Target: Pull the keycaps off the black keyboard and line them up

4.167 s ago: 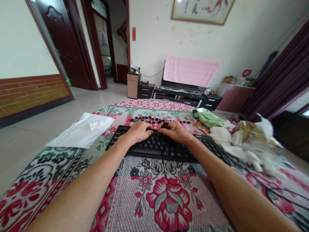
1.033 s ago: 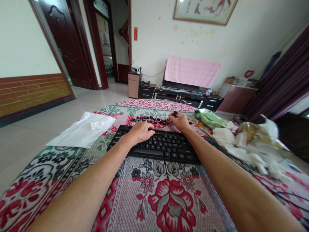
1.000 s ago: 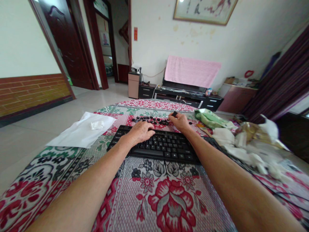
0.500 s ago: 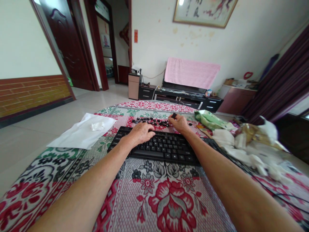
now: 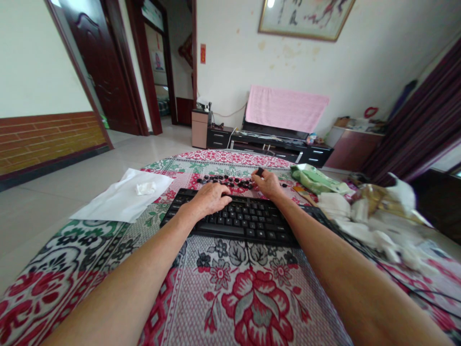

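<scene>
A black computer keyboard [image 5: 248, 223] lies on the patterned tablecloth, its left part lower than nothing but the cloth. My left hand [image 5: 209, 198] is on its upper left part, thumb and fingers closed about the far edge, covering some keys. Beyond that edge, my right hand [image 5: 268, 184] pinches a small black keycap [image 5: 260, 171] between thumb and fingers, raised just above the cloth. Several loose black keycaps [image 5: 230, 181] lie in a scattered row behind the keyboard, to the left of my right hand. My right forearm hides part of the keyboard's right side.
White paper [image 5: 118, 202] with a crumpled tissue [image 5: 145, 188] lies at left. On the right are a green packet [image 5: 319, 179], a brush [image 5: 304, 193], white cloths or gloves [image 5: 360, 230] and a black cable [image 5: 389, 274]. A television stand [image 5: 266, 146] is beyond the table.
Almost nothing differs. The keycap in my right hand has tilted slightly; my left hand stays in place on the keyboard.
</scene>
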### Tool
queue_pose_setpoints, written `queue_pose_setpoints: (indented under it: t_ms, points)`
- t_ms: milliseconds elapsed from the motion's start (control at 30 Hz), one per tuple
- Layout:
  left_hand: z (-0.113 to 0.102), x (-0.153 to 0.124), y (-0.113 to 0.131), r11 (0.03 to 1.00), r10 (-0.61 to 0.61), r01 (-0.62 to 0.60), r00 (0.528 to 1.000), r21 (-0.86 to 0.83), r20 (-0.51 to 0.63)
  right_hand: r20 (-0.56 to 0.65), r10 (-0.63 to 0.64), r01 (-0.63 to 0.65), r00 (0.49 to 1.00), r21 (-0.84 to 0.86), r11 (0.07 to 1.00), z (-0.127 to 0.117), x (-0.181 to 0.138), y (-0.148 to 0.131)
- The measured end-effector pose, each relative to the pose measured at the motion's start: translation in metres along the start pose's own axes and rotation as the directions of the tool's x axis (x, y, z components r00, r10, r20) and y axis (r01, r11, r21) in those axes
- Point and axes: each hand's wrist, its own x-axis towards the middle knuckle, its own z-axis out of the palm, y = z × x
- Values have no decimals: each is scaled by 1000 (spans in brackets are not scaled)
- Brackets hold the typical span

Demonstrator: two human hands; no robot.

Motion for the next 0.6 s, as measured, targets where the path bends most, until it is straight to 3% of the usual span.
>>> queue_pose_setpoints:
  t_ms: [400,500,600]
  points:
    - [0,0,0,1000,-8,8,1000,-16,7,-139,90,-75,986,106,991,-4,-2,-9]
    - [0,1,0,1000,-7,7,1000,-25,13,-106,183,-157,977,214,964,-11,-3,-21]
    - [-1,0,0,999,-6,7,1000,-33,18,-59,197,-178,979,241,954,-23,-10,-34]
